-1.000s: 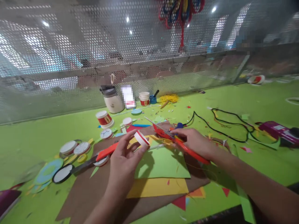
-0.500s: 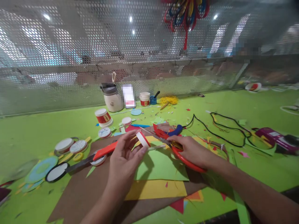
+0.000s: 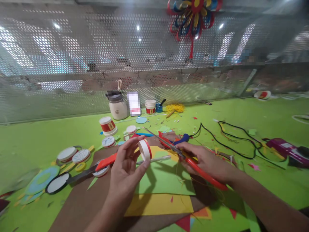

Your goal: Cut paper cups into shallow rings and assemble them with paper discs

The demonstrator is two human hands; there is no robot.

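Note:
My left hand (image 3: 129, 166) pinches a short white ring (image 3: 145, 150) with a red edge between thumb and fingers, its open side tilted to the right. My right hand (image 3: 205, 159) is wrapped round a pair of scissors (image 3: 187, 157) with red handles. Their blades point up and left, past the ring and apart from it. Under both hands lie a green sheet (image 3: 159, 180) and a yellow sheet (image 3: 152, 206), on brown card (image 3: 84, 199). A thin pale stick (image 3: 161, 158) rests over the green sheet. An orange-red tool (image 3: 106, 162) with a dark strip lies left of my left hand.
White discs (image 3: 82, 155), a red-and-white paper cup (image 3: 107, 125), a jug (image 3: 117, 106) and a phone (image 3: 134, 103) stand on the green table (image 3: 217, 109). A blue-handled tool (image 3: 182, 138) trails a black cord (image 3: 231, 153) near a purple object (image 3: 287, 149). Behind is a perforated screen (image 3: 149, 48).
The ring has turned in my left hand, showing more of its opening. The scissors have swung, with their blades now pointing further up and left. The view has tilted up slightly.

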